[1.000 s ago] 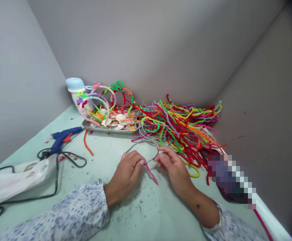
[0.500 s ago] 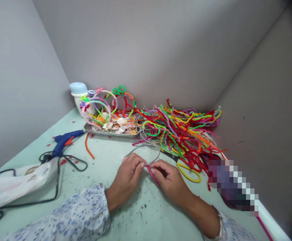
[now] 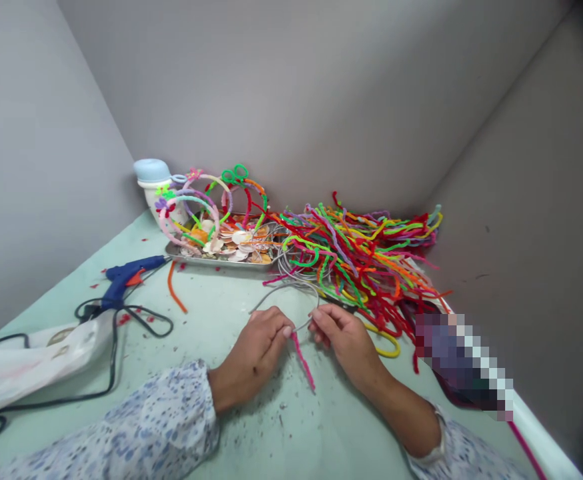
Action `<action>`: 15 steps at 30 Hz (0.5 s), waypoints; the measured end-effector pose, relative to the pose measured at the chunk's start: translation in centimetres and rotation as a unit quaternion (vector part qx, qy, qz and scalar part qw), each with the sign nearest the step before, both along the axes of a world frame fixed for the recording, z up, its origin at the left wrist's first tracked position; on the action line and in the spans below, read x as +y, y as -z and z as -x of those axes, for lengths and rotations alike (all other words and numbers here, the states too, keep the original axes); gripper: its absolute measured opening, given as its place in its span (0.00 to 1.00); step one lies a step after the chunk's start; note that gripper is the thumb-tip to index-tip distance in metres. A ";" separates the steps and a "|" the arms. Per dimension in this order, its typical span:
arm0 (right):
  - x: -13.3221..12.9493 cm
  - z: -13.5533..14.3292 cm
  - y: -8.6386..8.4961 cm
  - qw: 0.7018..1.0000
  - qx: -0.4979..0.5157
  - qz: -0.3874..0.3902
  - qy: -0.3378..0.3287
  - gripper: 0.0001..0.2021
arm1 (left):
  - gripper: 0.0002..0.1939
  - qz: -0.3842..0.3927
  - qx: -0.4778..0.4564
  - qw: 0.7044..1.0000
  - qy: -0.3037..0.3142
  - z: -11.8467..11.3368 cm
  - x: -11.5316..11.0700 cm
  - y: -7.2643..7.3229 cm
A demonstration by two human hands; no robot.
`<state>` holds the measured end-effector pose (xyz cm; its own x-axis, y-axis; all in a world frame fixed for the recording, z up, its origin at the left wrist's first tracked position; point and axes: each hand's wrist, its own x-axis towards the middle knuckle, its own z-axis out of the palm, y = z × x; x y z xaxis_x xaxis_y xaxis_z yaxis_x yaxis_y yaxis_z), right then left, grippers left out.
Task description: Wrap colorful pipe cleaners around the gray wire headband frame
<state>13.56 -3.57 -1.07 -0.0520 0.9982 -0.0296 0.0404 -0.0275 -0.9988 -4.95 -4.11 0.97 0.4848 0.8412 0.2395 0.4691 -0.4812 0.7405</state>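
My left hand (image 3: pixel 259 350) is closed in a pinch where a pink pipe cleaner (image 3: pixel 304 363) meets the end of a thin grey wire hoop (image 3: pixel 291 285). The pipe cleaner's free length hangs down toward me, slanting right. The hoop arches away from my fingers, its other end loose behind the left hand. My right hand (image 3: pixel 346 340) has its thumb and fingertips together at the hoop's right side, apart from the pipe cleaner. How firmly it grips the wire is partly hidden.
A metal tray (image 3: pixel 221 262) holds round discs and colourful headbands (image 3: pixel 191 200). Beside it lie a pipe cleaner heap (image 3: pixel 361 253), coiled grey wire (image 3: pixel 284 263) and yellow-handled scissors (image 3: pixel 389 347). A blue glue gun (image 3: pixel 121 280) with its cord and a plastic bag (image 3: pixel 36 373) are left.
My right hand has let go of the pink pipe cleaner and moved up to the wire hoop. The pipe cleaner now hangs free from my left pinch.
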 end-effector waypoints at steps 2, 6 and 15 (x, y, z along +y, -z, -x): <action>-0.1 0.0 0.0 1.000 -0.007 -0.003 -0.002 0.15 | 0.15 0.001 0.004 1.000 0.004 0.0 0.0 -0.1; -0.4 0.1 0.3 0.997 -0.021 -0.069 0.038 0.11 | 0.15 -0.001 -0.002 1.000 -0.012 -0.1 0.1 -0.1; -0.8 0.2 0.6 0.980 -0.112 -0.165 -0.001 0.06 | 0.10 -0.011 -0.034 0.999 -0.016 0.1 0.3 0.5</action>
<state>13.36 -4.38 -1.70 -0.0833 0.9553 0.2836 0.2590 0.2956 -0.9195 -5.02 -3.84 0.49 0.4406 0.8495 0.2904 0.4332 -0.4844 0.7601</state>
